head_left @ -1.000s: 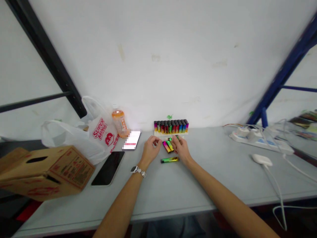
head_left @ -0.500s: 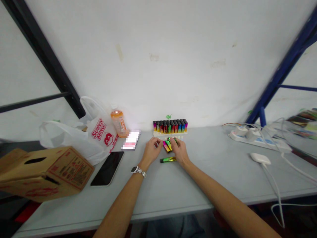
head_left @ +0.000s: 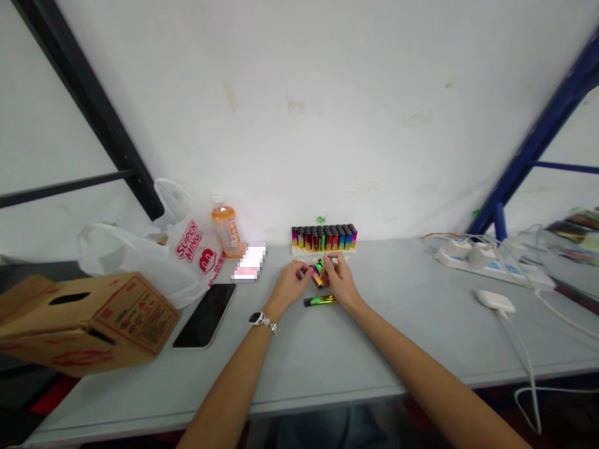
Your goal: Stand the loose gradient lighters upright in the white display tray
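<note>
Both my hands meet over a few small shiny tubes [head_left: 317, 279] in pink, yellow and green, perhaps lighters, lying on the grey table. My left hand [head_left: 292, 282], with a watch [head_left: 256, 318] on its wrist, has its fingers curled closed, fingertips against the pink end; anything inside them is hidden. My right hand [head_left: 341, 282] closes thumb and fingers on the green part of these tubes. Nearer to me, one green-gold tube with a black end [head_left: 320, 300] lies flat beside the right hand. Behind the hands, many black-capped rainbow tubes [head_left: 324, 238] stand upright in rows in a pale holder [head_left: 299, 252].
To the left are a cardboard box [head_left: 126, 318], a white plastic bag [head_left: 187, 249], an orange drink bottle [head_left: 228, 231], a black phone [head_left: 206, 315] and a blurred-out bright item [head_left: 249, 262]. At right lie a power strip [head_left: 496, 267] and a white charger [head_left: 496, 301] with cables.
My right hand has shifted slightly, its fingers now reaching further over the loose tubes. The left hand stays close to the pink end. The whole view has drifted a little.
</note>
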A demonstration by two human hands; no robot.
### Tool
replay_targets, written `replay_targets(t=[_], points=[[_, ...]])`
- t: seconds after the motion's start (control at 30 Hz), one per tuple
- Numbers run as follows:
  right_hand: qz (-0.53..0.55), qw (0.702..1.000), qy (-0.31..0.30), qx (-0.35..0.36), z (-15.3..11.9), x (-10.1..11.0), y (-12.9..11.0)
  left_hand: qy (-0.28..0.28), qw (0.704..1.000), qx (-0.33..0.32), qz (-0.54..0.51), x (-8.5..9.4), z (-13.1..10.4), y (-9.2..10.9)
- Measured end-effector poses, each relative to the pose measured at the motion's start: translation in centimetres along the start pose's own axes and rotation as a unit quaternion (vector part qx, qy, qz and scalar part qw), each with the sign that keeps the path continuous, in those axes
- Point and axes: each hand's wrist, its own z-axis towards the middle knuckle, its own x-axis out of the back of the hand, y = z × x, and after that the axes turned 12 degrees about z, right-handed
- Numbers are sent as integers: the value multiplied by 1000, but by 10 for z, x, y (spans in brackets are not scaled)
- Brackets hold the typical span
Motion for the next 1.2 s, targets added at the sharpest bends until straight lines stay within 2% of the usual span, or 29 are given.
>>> replay_targets(t=[0.2,0.3,0.4,0.53,0.67,0.97,1.2], points=[[-128,986,-29,101,21,1,-13,-45,999,-6,16,3,-1,-3],[-147,982,-80,86,48,-4,-16,-47,998,2,28,3,-2,-7],[-160,971,-128,123,82,-16,-18,-47,999,2,25,2,-3,-12],[-301,928,-160,151,123,-34,-17,-45,999,10,23,1,-3,-16],[-407,879,-186,164,146,-48,-10,-53,998,21,32,3,-3,-15],[-524,811,-214,146,155,-60,-1,-64,997,26,36,4,-4,-14],[-589,765,-162,206,143,-58,-6,-64,997,16,42,2,-4,-14]])
